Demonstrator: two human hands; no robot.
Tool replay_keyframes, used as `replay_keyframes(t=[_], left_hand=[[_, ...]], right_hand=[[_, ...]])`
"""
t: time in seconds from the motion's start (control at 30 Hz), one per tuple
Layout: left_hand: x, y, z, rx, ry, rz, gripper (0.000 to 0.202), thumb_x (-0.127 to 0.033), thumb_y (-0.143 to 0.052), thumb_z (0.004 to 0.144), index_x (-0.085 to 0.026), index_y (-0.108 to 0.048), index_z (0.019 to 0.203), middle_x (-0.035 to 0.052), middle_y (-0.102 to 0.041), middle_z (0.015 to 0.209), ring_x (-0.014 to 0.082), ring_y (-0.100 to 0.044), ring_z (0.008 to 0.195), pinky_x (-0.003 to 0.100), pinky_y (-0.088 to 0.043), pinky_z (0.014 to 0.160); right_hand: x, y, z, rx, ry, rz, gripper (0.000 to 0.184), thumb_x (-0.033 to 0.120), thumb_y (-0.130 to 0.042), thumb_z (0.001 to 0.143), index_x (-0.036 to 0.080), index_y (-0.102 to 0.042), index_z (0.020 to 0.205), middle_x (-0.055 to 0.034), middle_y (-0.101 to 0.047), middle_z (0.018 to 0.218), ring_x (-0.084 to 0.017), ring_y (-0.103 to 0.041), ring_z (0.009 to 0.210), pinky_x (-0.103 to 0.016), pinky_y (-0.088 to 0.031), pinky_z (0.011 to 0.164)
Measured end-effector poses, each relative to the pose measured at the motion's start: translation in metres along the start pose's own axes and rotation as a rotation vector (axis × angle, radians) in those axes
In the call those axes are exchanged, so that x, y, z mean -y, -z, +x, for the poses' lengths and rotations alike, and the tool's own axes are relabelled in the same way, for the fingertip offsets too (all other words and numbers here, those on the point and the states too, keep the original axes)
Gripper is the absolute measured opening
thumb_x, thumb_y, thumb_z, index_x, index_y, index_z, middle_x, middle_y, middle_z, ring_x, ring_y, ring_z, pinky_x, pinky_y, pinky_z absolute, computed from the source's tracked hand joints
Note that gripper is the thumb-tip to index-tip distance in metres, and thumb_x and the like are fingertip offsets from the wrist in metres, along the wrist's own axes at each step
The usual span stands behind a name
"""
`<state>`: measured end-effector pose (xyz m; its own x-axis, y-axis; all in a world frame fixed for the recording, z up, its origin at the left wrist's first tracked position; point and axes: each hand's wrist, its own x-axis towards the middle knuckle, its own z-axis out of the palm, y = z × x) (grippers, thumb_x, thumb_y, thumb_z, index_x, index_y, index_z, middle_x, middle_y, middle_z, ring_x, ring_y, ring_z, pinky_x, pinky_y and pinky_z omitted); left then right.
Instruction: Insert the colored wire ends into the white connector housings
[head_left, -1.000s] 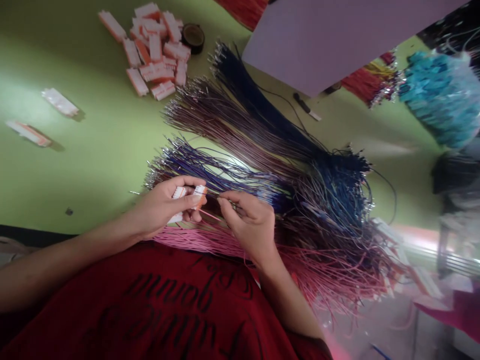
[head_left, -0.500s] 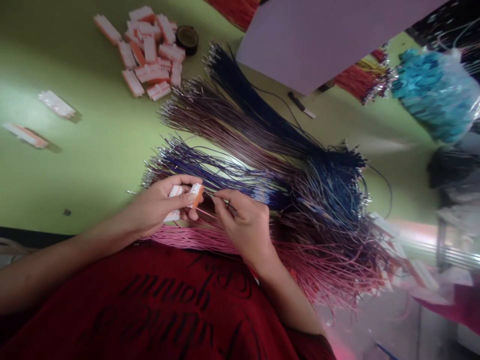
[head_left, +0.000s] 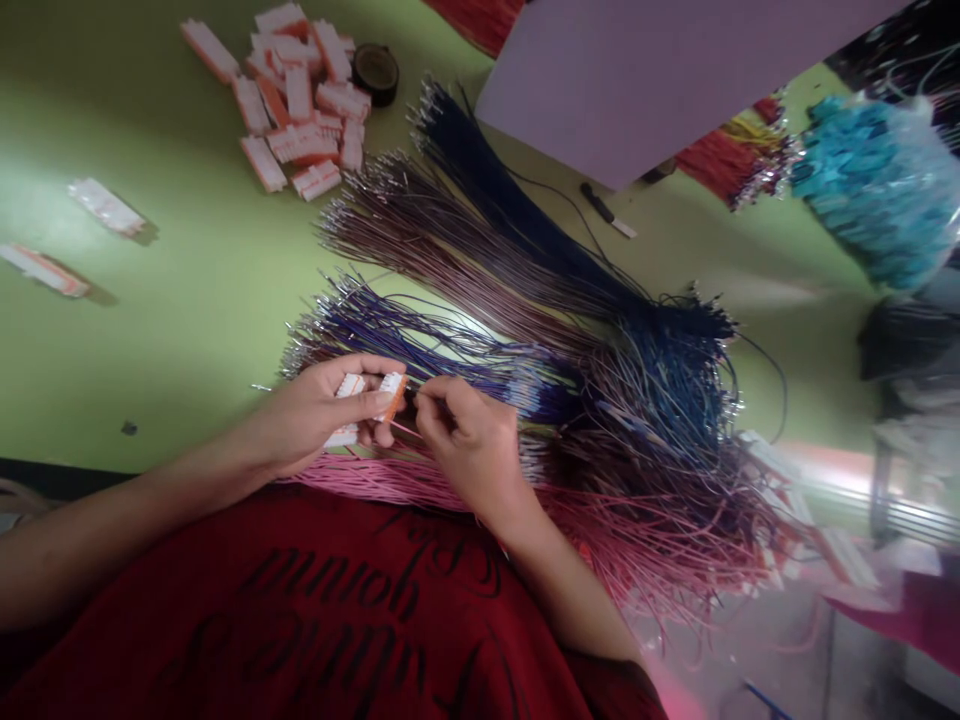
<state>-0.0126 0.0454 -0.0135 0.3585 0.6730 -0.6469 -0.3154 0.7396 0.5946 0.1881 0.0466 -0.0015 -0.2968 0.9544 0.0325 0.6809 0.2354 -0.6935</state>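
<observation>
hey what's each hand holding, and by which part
The left hand grips connectors, thumb on the orange-edged one's white side. The right hand's pinch is too blurred to tell.

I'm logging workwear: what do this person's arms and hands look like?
The left hand and right hand are ungloved, with bare forearms and no watch or ring visible. The right sleeve is dark red, ending near the elbow, matching the shirt, which bears dark lettering.

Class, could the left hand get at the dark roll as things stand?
Probably not easily: the left hand holds white-and-orange blocks, and blue wires and brown wires lie between it and the dark roll.
</observation>
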Motion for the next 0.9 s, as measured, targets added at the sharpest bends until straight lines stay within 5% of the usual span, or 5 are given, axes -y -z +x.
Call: replay_keyframes(t=[0.33,0.53,0.77,0.9], left_hand=[[0.001,-0.003,0.000,-0.002,0.021,0.003,0.058,-0.035,-0.100,0.065,-0.016,-0.070,0.112,-0.0014,-0.074,0.060,0.0161,-0.069,0.054,0.026,-0.053,0.056],[-0.005,-0.010,-0.004,-0.080,-0.083,-0.054,0.058,-0.035,-0.102,0.062,-0.017,-0.068,0.106,-0.0018,-0.076,0.072,0.0158,-0.072,0.057,0.026,-0.053,0.055],[-0.004,-0.011,0.003,-0.105,-0.079,-0.068,0.066,-0.044,-0.104,0.062,-0.017,-0.067,0.109,-0.0013,-0.074,0.074,0.0158,-0.071,0.059,0.026,-0.050,0.054],[-0.003,-0.007,0.006,-0.084,-0.072,-0.056,0.064,-0.046,-0.102,0.066,-0.017,-0.067,0.111,-0.0009,-0.073,0.074,0.0172,-0.071,0.060,0.028,-0.050,0.055]], right_hand=[[-0.006,-0.013,-0.004,-0.021,0.090,-0.036,0.025,0.020,-0.056,0.102,0.021,-0.075,0.086,-0.0039,-0.077,0.072,-0.014,-0.065,0.060,-0.025,-0.047,0.064],[-0.004,0.013,0.012,0.064,0.010,0.117,0.021,0.025,-0.059,0.102,0.022,-0.075,0.089,-0.0003,-0.077,0.076,-0.013,-0.066,0.063,-0.024,-0.048,0.063],[-0.042,0.020,0.086,-0.065,-0.093,-0.536,0.019,0.010,-0.059,0.091,0.018,-0.071,0.080,-0.0129,-0.076,0.095,-0.028,-0.068,0.094,-0.043,-0.048,0.088],[-0.057,0.027,0.085,-0.120,-0.049,-0.470,0.019,0.012,-0.056,0.089,0.021,-0.071,0.085,-0.0095,-0.077,0.095,-0.027,-0.069,0.095,-0.043,-0.050,0.090]])
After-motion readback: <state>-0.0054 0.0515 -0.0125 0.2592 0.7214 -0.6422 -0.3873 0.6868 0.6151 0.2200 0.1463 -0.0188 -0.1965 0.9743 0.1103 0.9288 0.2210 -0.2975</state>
